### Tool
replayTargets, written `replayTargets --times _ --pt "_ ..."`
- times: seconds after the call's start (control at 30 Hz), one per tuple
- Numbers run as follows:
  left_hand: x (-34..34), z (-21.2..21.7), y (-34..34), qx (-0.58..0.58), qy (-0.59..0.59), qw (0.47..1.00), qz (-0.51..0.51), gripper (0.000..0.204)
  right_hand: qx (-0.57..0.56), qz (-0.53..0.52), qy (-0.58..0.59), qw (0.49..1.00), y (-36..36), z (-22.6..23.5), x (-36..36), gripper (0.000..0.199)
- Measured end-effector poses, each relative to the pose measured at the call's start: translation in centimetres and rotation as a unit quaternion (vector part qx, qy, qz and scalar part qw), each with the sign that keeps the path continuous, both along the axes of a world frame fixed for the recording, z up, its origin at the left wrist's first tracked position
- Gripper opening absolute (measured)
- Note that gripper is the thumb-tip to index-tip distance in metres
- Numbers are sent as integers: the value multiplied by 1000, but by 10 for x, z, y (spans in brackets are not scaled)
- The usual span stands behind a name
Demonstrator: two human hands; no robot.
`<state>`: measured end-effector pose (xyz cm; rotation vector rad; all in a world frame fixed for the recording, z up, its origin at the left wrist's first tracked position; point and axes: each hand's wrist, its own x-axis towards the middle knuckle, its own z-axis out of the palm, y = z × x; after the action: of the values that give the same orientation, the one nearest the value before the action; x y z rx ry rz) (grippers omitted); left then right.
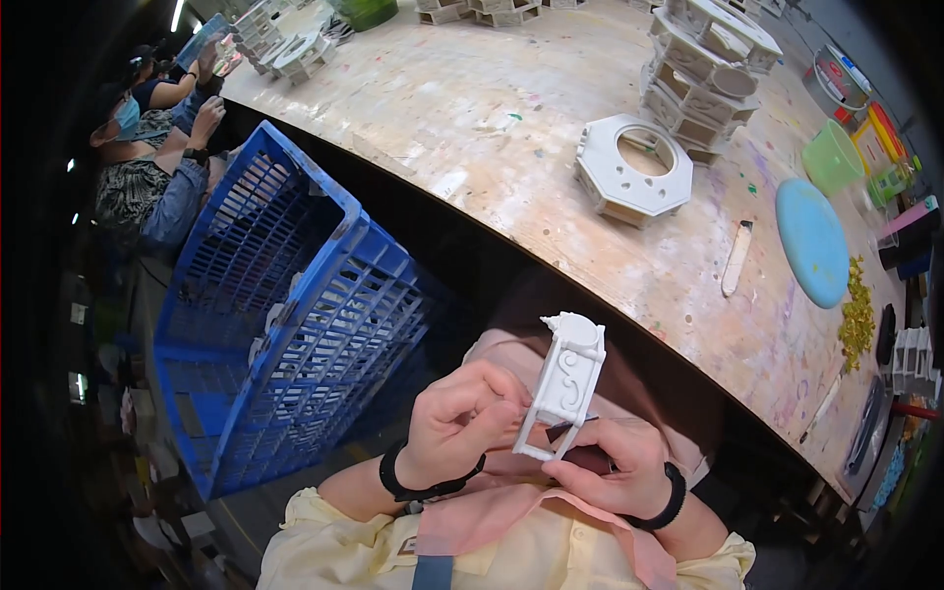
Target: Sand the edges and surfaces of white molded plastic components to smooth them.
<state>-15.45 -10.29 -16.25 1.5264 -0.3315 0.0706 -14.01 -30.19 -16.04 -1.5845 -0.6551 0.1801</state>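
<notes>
Above my lap, a small white moulded frame piece (571,379) with a raised scroll pattern, a round-topped end and an open lower part is tilted between my hands. My left hand (460,421) is closed, its fingertips pinching at the left side of the piece. My right hand (621,462) is curled round the lower right side, with the thumb by its bottom bar. A thin dark thing shows behind the open lower part, close to my right fingers; its kind cannot be made out.
Left of me stands a blue plastic crate (295,324) with white pieces inside. On the paint-stained table (442,118) are an octagonal white piece (637,169), stacked frames (703,88), a cutter knife (737,258), a blue disc (812,242) and a green cup (832,157). Other people sit at far left.
</notes>
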Motion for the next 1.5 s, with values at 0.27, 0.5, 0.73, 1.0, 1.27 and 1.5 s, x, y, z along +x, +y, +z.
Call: replayTargets --times 0.27,0.5,0.73,1.0,1.27,1.5 --pt "-3 6 -10 -105 144 984 -12 29 3 5 5 1000 -1 2 1 19" --pt "8 18 -24 -39 107 993 -30 50 -40 10 -27 999 1 4 6 22" --pt "19 41 -35 122 14 992 30 41 -51 6 -117 992 -13 22 21 27" --pt "55 61 -57 187 -9 982 -1 43 -96 -117 -20 988 -74 49 37 21" --pt "90 94 -76 279 111 941 -159 57 -71 -298 23 952 -82 61 63 29" --pt "106 98 -81 374 33 915 -146 51 -109 -296 -82 945 -75 58 85 23"
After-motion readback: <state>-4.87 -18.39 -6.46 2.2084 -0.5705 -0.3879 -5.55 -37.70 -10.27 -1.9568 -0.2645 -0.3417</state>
